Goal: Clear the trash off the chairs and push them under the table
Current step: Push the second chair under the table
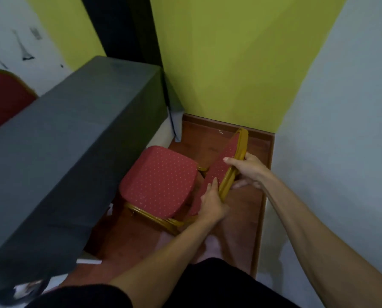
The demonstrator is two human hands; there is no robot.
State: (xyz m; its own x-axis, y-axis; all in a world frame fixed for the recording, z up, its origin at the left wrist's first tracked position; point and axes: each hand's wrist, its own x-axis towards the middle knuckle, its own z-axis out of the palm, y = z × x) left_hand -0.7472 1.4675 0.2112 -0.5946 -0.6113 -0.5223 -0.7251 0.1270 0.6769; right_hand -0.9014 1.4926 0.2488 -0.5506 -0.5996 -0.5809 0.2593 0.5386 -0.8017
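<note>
A red dotted chair with a gold frame stands on the brown floor beside the table; its seat [161, 181] is bare, with no trash on it. My left hand [211, 202] grips the near end of the chair's backrest [224, 161]. My right hand [248, 168] holds the gold top rail of that backrest farther along. The front edge of the seat lies partly beneath the grey-clothed table [59, 152], which fills the left of the view.
A second red chair [5, 98] stands at the far left beyond the table. Green wall [230, 63] lies ahead and a pale wall [341, 152] on the right, leaving a narrow strip of floor [241, 218]. White bits lie under the table's near end.
</note>
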